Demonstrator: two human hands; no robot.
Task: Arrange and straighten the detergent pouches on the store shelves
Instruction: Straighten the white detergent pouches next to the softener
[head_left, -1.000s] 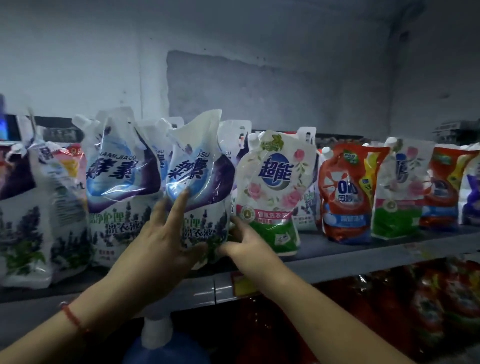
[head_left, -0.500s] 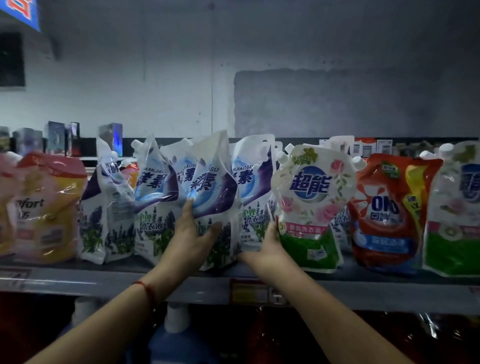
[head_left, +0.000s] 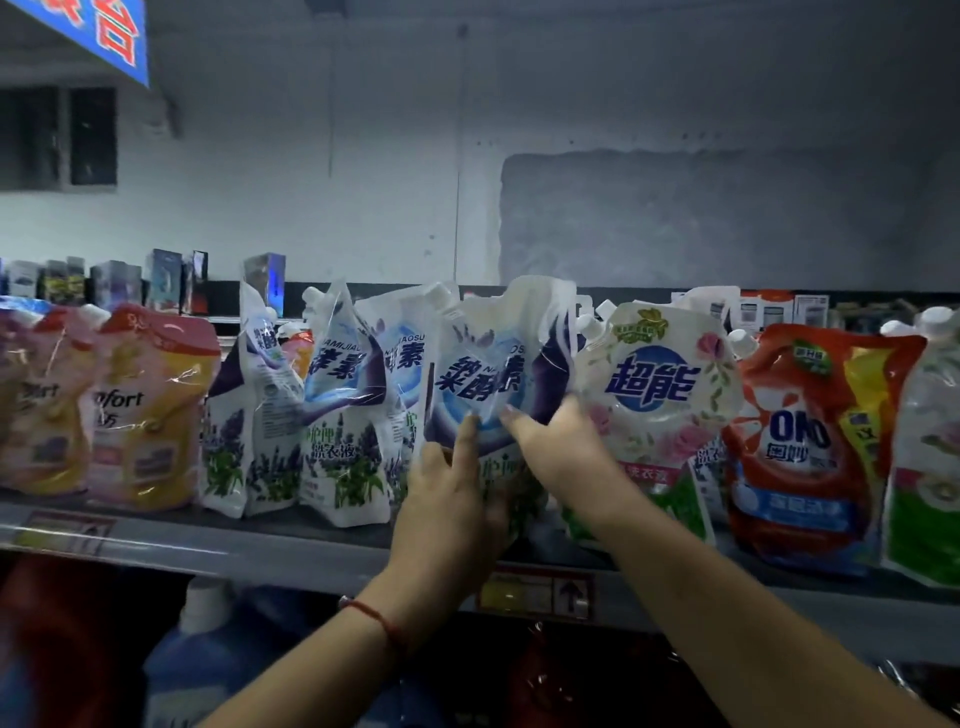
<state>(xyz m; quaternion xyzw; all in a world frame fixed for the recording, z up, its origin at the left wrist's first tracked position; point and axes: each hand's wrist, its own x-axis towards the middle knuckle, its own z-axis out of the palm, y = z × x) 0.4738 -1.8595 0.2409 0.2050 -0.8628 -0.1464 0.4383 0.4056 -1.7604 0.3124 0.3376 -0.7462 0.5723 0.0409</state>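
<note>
Standing crumpled on the grey shelf (head_left: 218, 545), the white-and-purple lavender detergent pouch (head_left: 488, 374) is gripped from both sides: the left hand (head_left: 447, 499) wraps its lower body at 7 o'clock with the forefinger laid up the front, while the right hand (head_left: 558, 449) pinches its right edge at 4 o'clock. At its 9 o'clock lean three more lavender pouches (head_left: 343, 410); at 3 o'clock stand a rose-printed white pouch (head_left: 665, 395) and a red OMO pouch (head_left: 810, 441).

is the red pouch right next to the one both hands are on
No, a white rose-print pouch stands between the red pouch and the lavender pouch under both hands.
</note>
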